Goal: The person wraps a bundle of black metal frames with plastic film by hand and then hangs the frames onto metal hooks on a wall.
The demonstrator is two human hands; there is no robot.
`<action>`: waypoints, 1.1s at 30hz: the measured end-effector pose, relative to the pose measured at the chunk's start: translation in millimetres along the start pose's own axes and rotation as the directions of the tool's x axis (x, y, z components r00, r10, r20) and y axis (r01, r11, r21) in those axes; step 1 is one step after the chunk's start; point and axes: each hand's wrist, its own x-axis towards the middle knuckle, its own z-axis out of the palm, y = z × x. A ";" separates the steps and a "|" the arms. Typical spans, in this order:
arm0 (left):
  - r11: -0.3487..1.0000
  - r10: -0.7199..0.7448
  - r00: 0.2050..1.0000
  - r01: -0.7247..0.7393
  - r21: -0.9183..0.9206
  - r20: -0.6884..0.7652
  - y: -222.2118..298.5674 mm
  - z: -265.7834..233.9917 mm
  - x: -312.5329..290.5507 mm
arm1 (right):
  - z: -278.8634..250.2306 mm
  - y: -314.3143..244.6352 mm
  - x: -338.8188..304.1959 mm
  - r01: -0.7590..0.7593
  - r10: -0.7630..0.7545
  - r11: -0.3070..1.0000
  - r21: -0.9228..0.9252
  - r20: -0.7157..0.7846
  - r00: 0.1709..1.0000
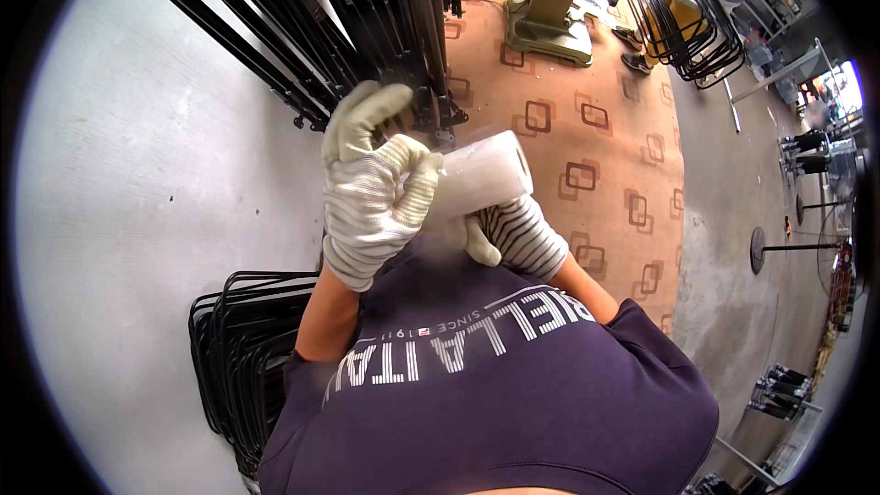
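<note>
A roll of whitish, translucent plastic film (pixel 486 170) is tilted in front of my chest, its hollow right end facing outward. My right hand (pixel 518 234), in a striped knit glove with pale fingers, grips it from below; the roll hides most of those fingers, but the thumb shows. At the roll's left end is my left hand (pixel 371 188), also gloved. Its fingers are curled, two of them raised, and the lower ones meet the end of the roll. Whether they pinch a loose edge of film is not visible.
Long black metal tubes (pixel 321 27) with brackets lean just beyond my left hand. Bent black frames (pixel 243 357) are stacked by a pale wall (pixel 156 174). Ahead are patterned brown flooring (pixel 596 147), a green machine base (pixel 550 32), and a person's shoes (pixel 634 62) beside more frames (pixel 701 46).
</note>
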 end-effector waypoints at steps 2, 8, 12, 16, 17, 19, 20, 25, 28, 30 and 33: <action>0.984 -0.087 0.996 0.084 -0.159 -0.013 -9.0 0.8 -4.3 | -9.8 -3.8 -4.7 -0.166 0.118 0.964 0.206 0.225 0.967; 0.978 -0.170 0.946 0.127 -0.164 -0.277 -26.5 13.6 -13.4 | 22.4 -26.6 -11.6 -0.094 0.114 0.989 -0.112 0.194 0.974; 0.941 -0.195 0.954 0.116 -0.318 -0.230 -27.5 11.6 -9.4 | 29.7 -26.1 -15.6 0.059 -0.051 0.938 -0.342 0.032 0.998; 0.561 -0.402 0.913 0.304 -0.770 0.068 -18.5 0.9 -11.3 | 19.5 -14.9 -11.2 0.138 -0.153 0.979 0.152 0.091 0.984; 0.449 -0.403 0.903 0.338 -0.827 0.150 -16.1 -1.6 -12.8 | 19.2 -14.3 -10.0 0.047 -0.092 0.935 0.352 0.113 0.989; 0.419 -0.421 0.894 0.344 -0.840 0.156 -8.5 -5.8 -14.7 | 19.0 -12.6 -7.4 0.011 -0.080 0.913 0.409 0.152 0.985; 0.407 -0.433 0.885 0.360 -0.840 0.169 -7.9 -9.3 -15.2 | 18.0 -12.4 -6.0 -0.035 -0.075 0.877 0.478 0.209 0.975; 0.368 -0.569 0.805 0.433 -0.823 0.169 -2.2 -10.3 -15.9 | 11.5 -2.5 -0.9 -0.127 -0.010 0.737 0.664 0.198 0.980; 0.381 -0.609 0.777 0.463 -0.800 0.160 -10.6 -10.1 -17.0 | 6.8 -3.6 -1.7 -0.179 0.045 0.682 0.709 0.204 0.978; 0.381 -0.649 0.739 0.523 -0.763 0.182 -20.1 -6.6 -16.8 | 2.8 -6.0 -1.6 -0.196 0.082 0.614 0.765 0.185 0.979; 0.377 -0.706 0.667 0.639 -0.670 0.239 -52.7 2.1 -18.6 | 1.7 -12.3 1.6 -0.155 0.134 0.538 0.829 0.098 0.986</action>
